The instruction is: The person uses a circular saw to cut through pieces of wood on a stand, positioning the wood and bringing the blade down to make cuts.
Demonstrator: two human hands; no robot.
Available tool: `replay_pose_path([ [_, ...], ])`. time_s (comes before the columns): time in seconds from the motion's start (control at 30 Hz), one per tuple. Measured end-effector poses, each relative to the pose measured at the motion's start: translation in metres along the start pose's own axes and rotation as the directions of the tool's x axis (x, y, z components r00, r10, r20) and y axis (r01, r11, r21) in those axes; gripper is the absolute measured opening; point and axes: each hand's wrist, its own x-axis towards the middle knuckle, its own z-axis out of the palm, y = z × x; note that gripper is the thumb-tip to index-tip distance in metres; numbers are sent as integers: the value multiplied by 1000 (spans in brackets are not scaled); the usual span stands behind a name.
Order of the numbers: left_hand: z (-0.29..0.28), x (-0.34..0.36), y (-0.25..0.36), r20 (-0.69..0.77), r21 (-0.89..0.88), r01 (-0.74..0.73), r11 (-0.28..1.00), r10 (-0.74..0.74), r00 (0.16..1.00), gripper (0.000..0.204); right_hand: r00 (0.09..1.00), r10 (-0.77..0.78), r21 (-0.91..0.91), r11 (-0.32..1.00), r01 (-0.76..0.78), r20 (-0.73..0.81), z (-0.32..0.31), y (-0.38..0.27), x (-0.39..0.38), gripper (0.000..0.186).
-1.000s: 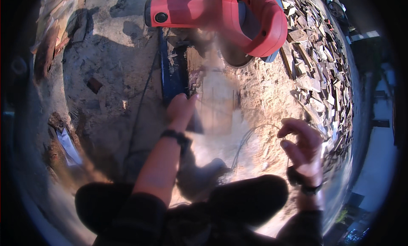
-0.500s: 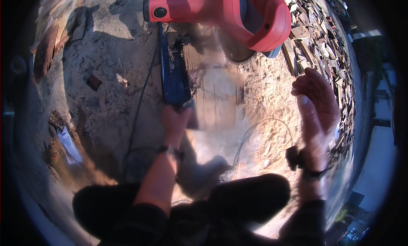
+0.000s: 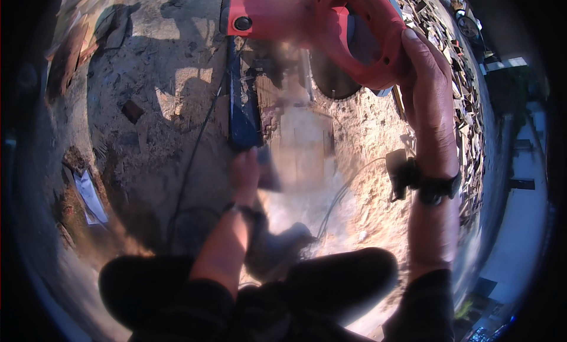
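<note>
A red power saw [image 3: 277, 17] with a round blade [image 3: 333, 79] stands at the top above a dark metal base [image 3: 243, 100]. My right hand [image 3: 424, 82] is closed on the saw's handle at its right side, thumb along the top. My left hand [image 3: 247, 171] is closed at the near end of the base, by a small dark piece that is too blurred to name; what it holds I cannot make out. A pale, blurred wooden board [image 3: 298, 147] lies just right of it, with splintered wood beside the base.
Sawdust [image 3: 372, 118] covers the ground. Many wood offcuts [image 3: 469, 106] are piled on the right, with more planks [image 3: 71, 59] at the upper left. A dark cord [image 3: 201, 135] runs along the left, and a white scrap [image 3: 90, 197] lies at the lower left.
My right hand has risen from the lower right onto the saw's handle and closed on it. My left hand has moved slightly down from where it was a second ago.
</note>
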Motion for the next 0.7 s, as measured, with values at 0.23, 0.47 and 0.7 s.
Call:
replay_pose_path([
  [0.23, -20, 13, 2, -66, -64, -80, 995, 76, 995, 41, 894, 318, 276, 871, -407, 315, 13, -15, 40, 42],
  [0.47, -30, 23, -5, -298, -78, -75, 994, 48, 953, 38, 769, 403, 162, 827, -538, 496, 2, -11, 64, 40],
  [0.7, -29, 62, 0, -382, -305, -120, 945, -6, 924, 34, 838, 361, 85, 899, -429, 409, 10, -21, 55, 44],
])
